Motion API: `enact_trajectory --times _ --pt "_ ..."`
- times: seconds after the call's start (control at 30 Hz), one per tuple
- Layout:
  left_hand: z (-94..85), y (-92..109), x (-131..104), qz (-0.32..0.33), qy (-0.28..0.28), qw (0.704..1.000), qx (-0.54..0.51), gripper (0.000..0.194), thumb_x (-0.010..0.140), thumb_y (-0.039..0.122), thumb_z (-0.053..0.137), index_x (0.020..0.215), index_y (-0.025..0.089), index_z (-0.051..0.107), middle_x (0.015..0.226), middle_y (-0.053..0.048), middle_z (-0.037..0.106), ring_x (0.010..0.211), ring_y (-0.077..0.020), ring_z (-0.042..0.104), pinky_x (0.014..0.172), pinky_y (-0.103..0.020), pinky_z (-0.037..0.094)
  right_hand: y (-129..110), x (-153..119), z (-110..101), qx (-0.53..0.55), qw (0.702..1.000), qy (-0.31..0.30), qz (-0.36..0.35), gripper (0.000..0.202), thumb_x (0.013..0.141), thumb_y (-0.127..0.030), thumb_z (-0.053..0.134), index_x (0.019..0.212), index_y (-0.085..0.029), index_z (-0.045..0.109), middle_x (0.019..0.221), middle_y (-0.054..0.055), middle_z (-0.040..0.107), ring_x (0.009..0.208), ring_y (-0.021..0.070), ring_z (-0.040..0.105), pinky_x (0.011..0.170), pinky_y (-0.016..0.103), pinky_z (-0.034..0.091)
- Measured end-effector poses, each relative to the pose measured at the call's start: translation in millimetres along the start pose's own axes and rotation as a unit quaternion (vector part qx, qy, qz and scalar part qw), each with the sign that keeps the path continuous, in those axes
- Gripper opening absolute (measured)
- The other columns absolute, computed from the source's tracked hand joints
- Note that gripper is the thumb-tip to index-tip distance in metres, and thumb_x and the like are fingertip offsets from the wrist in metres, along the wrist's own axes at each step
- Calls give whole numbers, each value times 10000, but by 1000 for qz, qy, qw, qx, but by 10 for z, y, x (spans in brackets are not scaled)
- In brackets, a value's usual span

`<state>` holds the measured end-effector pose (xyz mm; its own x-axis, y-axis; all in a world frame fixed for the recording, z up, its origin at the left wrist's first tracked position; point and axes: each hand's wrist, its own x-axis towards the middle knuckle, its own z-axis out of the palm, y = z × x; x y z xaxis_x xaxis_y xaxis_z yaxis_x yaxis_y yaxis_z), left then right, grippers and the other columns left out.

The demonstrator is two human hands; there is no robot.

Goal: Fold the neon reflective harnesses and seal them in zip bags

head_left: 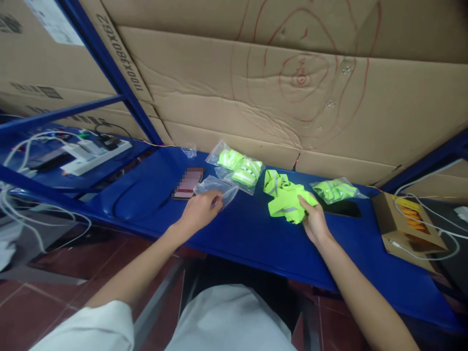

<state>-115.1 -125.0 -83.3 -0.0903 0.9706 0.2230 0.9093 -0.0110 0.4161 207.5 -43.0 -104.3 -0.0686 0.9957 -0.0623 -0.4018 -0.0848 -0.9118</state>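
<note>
My right hand (315,220) grips a loose bundle of neon-yellow reflective strap (288,202) with grey stripes, held over the blue shelf. On the left, my left hand (201,209) is closed on the edge of a clear plastic bag (219,187) that looks flat. Beyond the hands, bagged yellow reflective straps (241,168) lie against the cardboard. Another bagged strap (334,189) rests to the right of my right hand, partly over a dark flat object (341,208).
A phone-like slab (188,184) lies left of the plastic bag. At the right stands an open cardboard box (405,229) with orange contents and white cables across it. A white power strip (97,156) with cables sits far left. Cardboard (204,63) walls the back of the blue shelf (248,239).
</note>
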Motion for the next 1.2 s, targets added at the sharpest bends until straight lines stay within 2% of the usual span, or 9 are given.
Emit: enact_trajectory --times 0.2,0.27,0.4,0.57,0.7,0.83,1.03,1.13,1.2 --pt "243 561 -245 12 -10 979 -205 197 959 395 568 947 239 689 884 -44 757 773 -217 718 672 -286 546 13 -228 195 -14 1000 -14 -11 467 803 -516 797 1147 -217 693 1080 72 781 960 274 761 805 390 637" --pt "342 740 -212 15 2 963 -268 175 942 377 601 904 230 688 824 -34 735 742 -214 711 649 -287 550 27 -345 241 -94 993 12 -69 522 823 -524 783 1229 -222 657 1114 69 763 982 260 741 835 388 620" --pt "500 963 -157 12 33 958 -283 164 947 349 596 950 207 680 836 -31 725 743 -190 707 645 -270 560 57 -615 250 -249 945 88 -194 573 841 -490 781 1305 -208 600 1201 91 711 1023 241 703 855 361 588" --pt "645 1052 -257 66 55 965 -248 161 955 230 561 1070 211 671 989 -45 750 783 -167 705 731 -277 561 119 -818 159 -269 949 30 -165 494 884 -452 746 1282 -219 570 1121 72 729 928 210 717 772 311 590" --pt "650 1064 -304 100 90 965 -226 147 971 213 567 1077 207 668 966 -38 741 747 -152 691 706 -260 544 109 -838 80 -296 947 -1 -122 457 883 -463 739 1234 -225 570 1051 48 734 844 204 716 709 303 580" --pt "632 1081 -295 133 123 963 -200 132 970 169 566 1057 189 663 921 -42 718 737 -160 683 689 -266 541 62 -820 69 -367 925 -42 -94 430 891 -467 718 1221 -236 568 975 24 736 782 200 700 670 296 553" --pt "688 1063 -341 218 87 953 -192 161 1014 180 520 1119 170 642 1042 -101 702 936 -213 702 817 -321 568 42 -745 103 -458 879 -112 -69 394 922 -459 659 1228 -236 548 937 16 717 779 207 679 696 314 522" --pt "712 1058 -344 200 82 953 -213 154 1014 183 534 1129 183 637 1037 -87 698 902 -195 694 793 -304 560 23 -740 140 -488 856 -154 -74 380 954 -432 620 1267 -240 520 983 33 722 842 224 698 754 345 536" --pt "714 1092 -327 168 98 956 -218 139 1002 161 544 1102 190 637 996 -67 697 866 -186 684 766 -293 552 11 -732 170 -494 844 -181 -107 340 967 -386 608 1264 -242 528 1177 85 712 1047 254 704 896 392 542"
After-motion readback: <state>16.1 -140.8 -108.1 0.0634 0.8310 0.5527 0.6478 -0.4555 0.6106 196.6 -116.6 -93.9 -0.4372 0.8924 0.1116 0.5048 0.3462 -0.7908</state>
